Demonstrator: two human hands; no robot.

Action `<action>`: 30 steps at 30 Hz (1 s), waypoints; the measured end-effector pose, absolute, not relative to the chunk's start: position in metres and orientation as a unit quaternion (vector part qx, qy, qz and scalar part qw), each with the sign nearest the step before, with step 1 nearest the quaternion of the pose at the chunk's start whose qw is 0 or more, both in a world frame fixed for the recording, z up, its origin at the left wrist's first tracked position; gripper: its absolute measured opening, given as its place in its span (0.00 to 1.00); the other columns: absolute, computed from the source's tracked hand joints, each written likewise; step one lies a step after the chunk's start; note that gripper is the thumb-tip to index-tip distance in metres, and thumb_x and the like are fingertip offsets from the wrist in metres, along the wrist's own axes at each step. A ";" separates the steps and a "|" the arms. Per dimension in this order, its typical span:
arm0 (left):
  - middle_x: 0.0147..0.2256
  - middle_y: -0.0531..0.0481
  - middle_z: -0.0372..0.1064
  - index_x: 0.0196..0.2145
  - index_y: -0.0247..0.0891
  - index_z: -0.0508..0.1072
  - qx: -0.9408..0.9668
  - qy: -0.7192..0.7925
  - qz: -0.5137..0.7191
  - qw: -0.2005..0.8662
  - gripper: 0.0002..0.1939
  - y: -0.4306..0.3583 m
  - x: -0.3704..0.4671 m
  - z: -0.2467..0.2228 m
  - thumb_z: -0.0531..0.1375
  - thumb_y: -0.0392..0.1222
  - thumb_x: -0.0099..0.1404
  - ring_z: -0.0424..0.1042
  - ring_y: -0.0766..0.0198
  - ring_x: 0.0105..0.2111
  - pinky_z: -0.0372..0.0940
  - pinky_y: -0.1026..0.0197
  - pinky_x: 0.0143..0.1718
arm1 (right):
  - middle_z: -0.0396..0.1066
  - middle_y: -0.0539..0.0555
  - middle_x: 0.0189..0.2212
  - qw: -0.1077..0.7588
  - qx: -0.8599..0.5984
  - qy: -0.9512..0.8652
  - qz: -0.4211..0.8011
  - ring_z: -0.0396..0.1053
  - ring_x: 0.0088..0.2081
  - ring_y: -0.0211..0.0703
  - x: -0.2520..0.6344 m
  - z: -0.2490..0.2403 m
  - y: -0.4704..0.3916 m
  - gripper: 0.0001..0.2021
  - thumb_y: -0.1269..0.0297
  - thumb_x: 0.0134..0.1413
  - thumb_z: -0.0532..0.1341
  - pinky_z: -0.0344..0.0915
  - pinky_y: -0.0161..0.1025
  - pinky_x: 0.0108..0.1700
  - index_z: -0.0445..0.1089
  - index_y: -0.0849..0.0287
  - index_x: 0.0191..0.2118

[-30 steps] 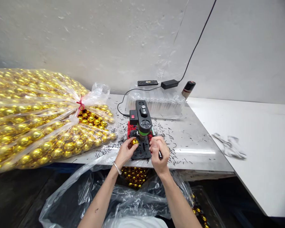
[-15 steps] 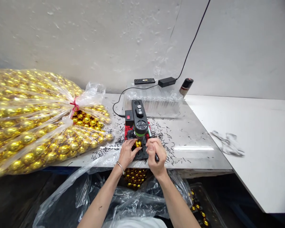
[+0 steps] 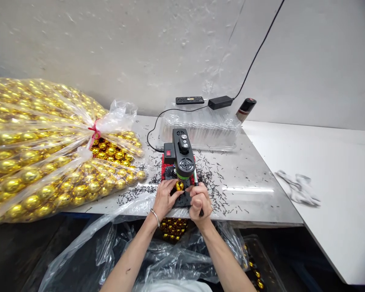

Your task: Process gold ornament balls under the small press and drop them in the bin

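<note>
A small black drill-press-like machine point(image 3: 184, 150) with a green ring under its head stands on the metal tabletop. My left hand point(image 3: 164, 198) pinches a shiny gold ball point(image 3: 179, 185) between thumb and fingers, right below the machine's head. My right hand point(image 3: 200, 201) is wrapped round the black-gripped lever point(image 3: 196, 178) on the machine's right side. One right fingertip points toward the ball; whether it touches anything there is hard to see. The tool tip above the ball is hidden by the head.
A tied clear bag of gold balls point(image 3: 33, 162) fills the left. Behind the machine sit clear plastic trays point(image 3: 200, 129), a remote control point(image 3: 190, 100), a power adapter point(image 3: 220, 102) and a spray can point(image 3: 245, 109). Black shavings litter the metal. White gloves point(image 3: 299, 187) lie right; an open plastic bag point(image 3: 158, 259) hangs below.
My right hand's fingers have shifted on the lever, with a fingertip now reaching toward the ball. My left hand keeps the ball under the head. The camera view has shifted slightly.
</note>
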State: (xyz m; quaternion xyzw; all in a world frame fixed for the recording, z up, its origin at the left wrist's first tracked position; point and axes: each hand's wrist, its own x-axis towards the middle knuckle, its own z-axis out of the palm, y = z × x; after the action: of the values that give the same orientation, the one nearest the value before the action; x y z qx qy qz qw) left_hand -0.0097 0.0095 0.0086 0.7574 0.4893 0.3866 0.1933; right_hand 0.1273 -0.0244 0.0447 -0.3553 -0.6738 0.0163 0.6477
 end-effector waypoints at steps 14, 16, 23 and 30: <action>0.42 0.43 0.74 0.47 0.38 0.73 0.731 0.490 0.436 0.189 0.16 -0.001 -0.011 0.019 0.62 0.46 0.62 0.71 0.54 0.43 0.66 0.49 0.47 | 0.60 0.50 0.24 0.637 -0.400 -0.655 0.071 0.62 0.28 0.37 0.126 0.120 -0.031 0.14 0.75 0.60 0.49 0.58 0.36 0.29 0.56 0.57 0.23; 0.44 0.42 0.73 0.49 0.39 0.71 0.731 0.493 0.438 0.176 0.17 -0.022 -0.016 0.023 0.60 0.45 0.63 0.70 0.54 0.44 0.66 0.49 0.47 | 0.61 0.50 0.24 0.628 -0.412 -0.655 0.088 0.61 0.28 0.36 0.126 0.130 -0.034 0.14 0.74 0.60 0.50 0.58 0.36 0.29 0.56 0.57 0.23; 0.46 0.40 0.71 0.55 0.39 0.67 0.784 0.484 0.381 0.076 0.28 -0.083 -0.033 0.017 0.60 0.55 0.61 0.70 0.51 0.46 0.66 0.49 0.46 | 0.61 0.50 0.24 0.628 -0.407 -0.658 0.082 0.61 0.28 0.37 0.125 0.114 -0.037 0.13 0.76 0.60 0.50 0.57 0.37 0.30 0.61 0.59 0.25; 0.47 0.37 0.69 0.45 0.35 0.72 0.652 0.629 0.421 0.038 0.12 0.041 -0.088 0.045 0.54 0.38 0.67 0.65 0.47 0.50 0.59 0.41 0.52 | 0.61 0.50 0.24 0.640 -0.399 -0.652 0.074 0.61 0.27 0.37 0.122 0.107 -0.036 0.13 0.76 0.59 0.51 0.57 0.37 0.29 0.60 0.59 0.25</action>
State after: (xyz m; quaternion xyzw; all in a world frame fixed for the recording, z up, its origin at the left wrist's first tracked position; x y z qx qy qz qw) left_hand -0.0882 0.0414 0.0451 0.6522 0.6291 0.4213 0.0376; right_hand 0.1221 -0.0359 0.1074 -0.3986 -0.6524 0.0736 0.6404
